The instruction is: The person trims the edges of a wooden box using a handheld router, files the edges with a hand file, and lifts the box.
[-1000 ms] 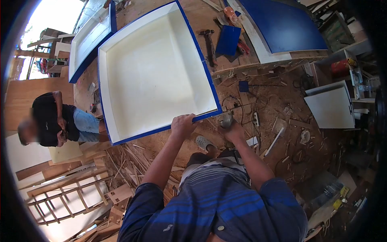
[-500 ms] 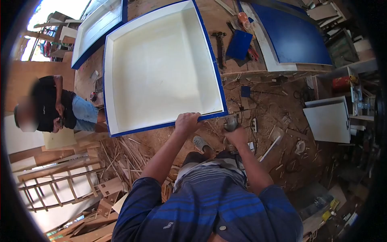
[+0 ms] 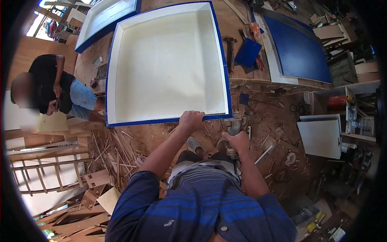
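Note:
A large shallow box (image 3: 169,68) with a cream inside and blue edges sits before me, its open side up. My left hand (image 3: 192,121) is closed over its near blue rim, right of the middle. In my right hand (image 3: 238,142) is a trim router (image 3: 234,126), its body partly hidden by my fingers. The router's head is close to the box's near right corner; I cannot tell whether it touches. A cord hangs from its lower end, near my forearm.
A hammer (image 3: 230,55), a small blue panel (image 3: 248,52) and a large blue panel (image 3: 298,48) lie on the bench. Another blue-edged box (image 3: 107,20) stands at the back left. A person (image 3: 52,84) stands at left. Wood scraps (image 3: 117,149) litter the floor.
My view has shifted, so the box and bench appear turned slightly and moved right. The router shows more fully at the box's corner. My left hand keeps its grip on the rim.

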Demonstrator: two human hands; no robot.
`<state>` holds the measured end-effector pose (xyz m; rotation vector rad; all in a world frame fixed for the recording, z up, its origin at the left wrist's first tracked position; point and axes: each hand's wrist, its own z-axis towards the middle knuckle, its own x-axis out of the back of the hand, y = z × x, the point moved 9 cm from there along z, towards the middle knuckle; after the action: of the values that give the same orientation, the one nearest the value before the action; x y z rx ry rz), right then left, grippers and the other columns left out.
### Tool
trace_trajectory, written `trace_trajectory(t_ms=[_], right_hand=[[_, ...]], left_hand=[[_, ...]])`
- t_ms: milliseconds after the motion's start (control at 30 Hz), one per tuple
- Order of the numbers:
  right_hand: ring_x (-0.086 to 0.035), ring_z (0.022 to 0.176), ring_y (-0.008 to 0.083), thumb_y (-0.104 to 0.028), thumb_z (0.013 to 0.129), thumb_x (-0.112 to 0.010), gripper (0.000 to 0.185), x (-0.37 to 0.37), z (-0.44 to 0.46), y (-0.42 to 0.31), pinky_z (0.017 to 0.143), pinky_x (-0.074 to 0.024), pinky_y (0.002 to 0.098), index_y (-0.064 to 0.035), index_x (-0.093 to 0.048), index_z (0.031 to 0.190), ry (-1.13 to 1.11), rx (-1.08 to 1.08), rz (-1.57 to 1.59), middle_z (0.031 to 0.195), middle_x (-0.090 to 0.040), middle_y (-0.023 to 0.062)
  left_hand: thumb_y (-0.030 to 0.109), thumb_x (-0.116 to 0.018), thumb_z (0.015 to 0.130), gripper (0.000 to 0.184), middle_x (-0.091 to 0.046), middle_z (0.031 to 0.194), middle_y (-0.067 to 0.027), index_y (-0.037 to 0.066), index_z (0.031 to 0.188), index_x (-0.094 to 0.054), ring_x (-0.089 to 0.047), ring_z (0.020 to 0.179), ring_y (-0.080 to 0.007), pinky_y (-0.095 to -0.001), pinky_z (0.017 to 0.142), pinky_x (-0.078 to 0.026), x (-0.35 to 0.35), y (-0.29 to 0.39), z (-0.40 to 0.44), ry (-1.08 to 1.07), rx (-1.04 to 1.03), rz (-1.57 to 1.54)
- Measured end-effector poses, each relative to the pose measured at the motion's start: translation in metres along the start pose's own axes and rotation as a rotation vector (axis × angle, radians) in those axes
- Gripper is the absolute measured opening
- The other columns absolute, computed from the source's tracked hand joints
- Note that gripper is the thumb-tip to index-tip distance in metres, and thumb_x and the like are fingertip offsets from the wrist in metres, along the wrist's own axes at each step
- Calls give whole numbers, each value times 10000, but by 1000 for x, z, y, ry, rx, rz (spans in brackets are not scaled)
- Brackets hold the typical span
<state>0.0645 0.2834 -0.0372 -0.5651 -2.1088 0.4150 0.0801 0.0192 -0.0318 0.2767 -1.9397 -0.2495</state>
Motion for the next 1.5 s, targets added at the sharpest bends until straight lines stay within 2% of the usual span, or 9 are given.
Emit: trace_trajectory(t_ms=[433,600,633,733,867,967,1333,1400,1500], right_hand=[[-804,970,428,-699,709,-904,817,29,-30,-8,852,-622,496,47,-826,1032,36,-11,59,994,-811,275],[-807,983,420,-684,715,-908,808,51,-38,-2,850,-615,503,57,-825,1026,4,-84,117,1003,-811,287],[-808,971,418,-664,720,-917,780,57,-35,10,844,-613,500,55,-827,1008,44,-107,102,987,-813,279],[-810,945,410,-618,734,-934,716,77,-25,52,832,-606,496,49,-832,975,144,-156,92,953,-818,258],[-814,934,377,-545,764,-929,628,112,-29,75,839,-600,486,32,-837,994,199,-161,174,957,-824,230],[-813,935,368,-507,769,-929,589,129,-29,94,853,-599,477,23,-834,1007,223,-168,226,970,-828,216],[-802,977,389,-514,746,-943,615,114,-14,149,897,-598,482,8,-825,1049,192,-187,197,1008,-826,223],[-789,1052,424,-646,723,-920,767,115,-13,142,933,-606,501,24,-835,1086,94,-193,160,1076,-810,285],[-789,1050,424,-651,720,-920,806,100,-2,157,941,-612,500,57,-820,1092,78,-213,160,1098,-804,293]], left_hand=[[359,-755,934,292,-814,1032,-140,118,1096,-781,-786,1005,-366,-529,893,-605,5,2,-3,30,-11,4],[368,-734,947,383,-800,1110,-163,93,1214,-727,-770,1060,-382,-535,923,-599,0,1,-4,14,20,0],[338,-675,1005,455,-751,1309,-211,63,1367,-671,-701,1284,-390,-525,1102,-543,6,7,-7,-19,64,-101],[318,-669,997,445,-695,1444,-200,13,1315,-729,-566,1476,-397,-553,1313,-346,32,77,-17,579,-331,230],[309,-622,1005,556,-630,1542,-226,-15,1453,-674,-416,1593,-434,-617,1373,-162,-9,171,-2,339,-708,696],[313,-615,993,606,-620,1567,-222,-10,1504,-655,-415,1598,-441,-623,1352,-205,-56,192,18,38,-602,946],[382,-593,1019,576,-582,1620,-203,105,1514,-691,-454,1561,-442,-676,1290,-279,-178,166,47,-540,-420,1189],[360,-610,1005,555,-613,1582,-205,84,1476,-712,-488,1531,-430,-644,1292,-287,-173,165,42,-521,-426,1180],[327,-635,985,525,-660,1526,-209,54,1420,-742,-541,1485,-411,-596,1295,-298,-114,192,38,-247,-483,1037]])
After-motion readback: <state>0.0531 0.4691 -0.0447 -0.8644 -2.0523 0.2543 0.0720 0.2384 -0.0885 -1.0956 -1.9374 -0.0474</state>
